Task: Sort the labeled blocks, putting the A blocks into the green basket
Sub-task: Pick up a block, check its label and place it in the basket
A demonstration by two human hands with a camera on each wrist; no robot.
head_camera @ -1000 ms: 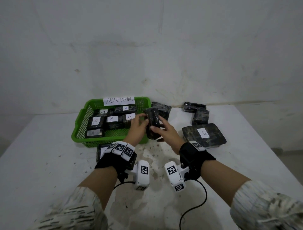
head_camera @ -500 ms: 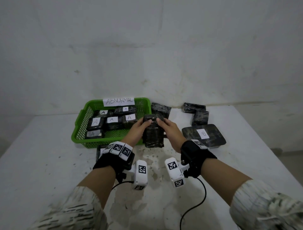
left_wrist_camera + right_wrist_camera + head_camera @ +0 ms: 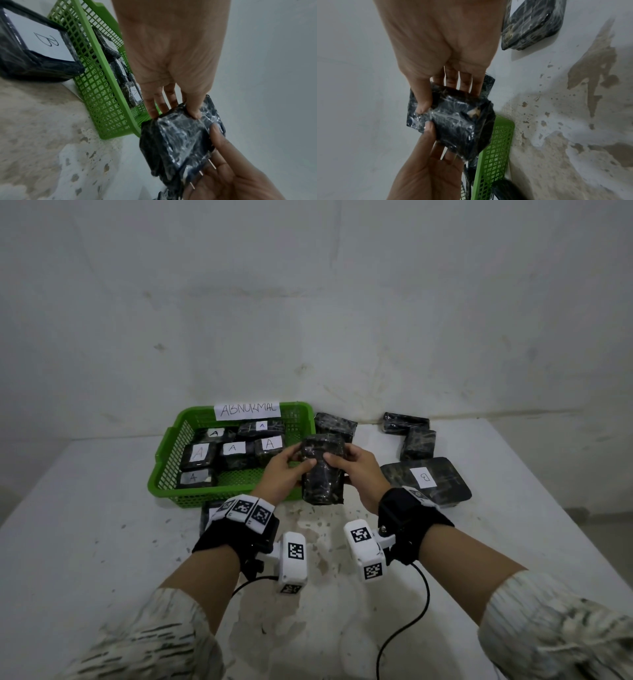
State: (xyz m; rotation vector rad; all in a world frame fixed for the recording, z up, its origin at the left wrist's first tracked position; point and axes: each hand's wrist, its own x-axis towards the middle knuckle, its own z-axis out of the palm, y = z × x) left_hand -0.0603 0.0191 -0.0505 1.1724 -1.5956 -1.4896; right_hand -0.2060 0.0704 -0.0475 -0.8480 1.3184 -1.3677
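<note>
A black wrapped block (image 3: 322,470), no label showing, is gripped between the left hand (image 3: 286,474) and right hand (image 3: 356,474), long axis pointing away, with the green basket (image 3: 171,470) just beyond the left hand, the nearer one.

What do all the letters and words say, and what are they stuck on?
"ABNORMAL", handwritten, a bit unclear: paper sign on the green basket back wall.
"A": white labels on six wrapped blocks in the basket, for example and.
"B": label on the big flat block on the table.
"B": label on another block before the basket.
Held block: no label visible.
Wrist squares: patterns, not words.
</note>
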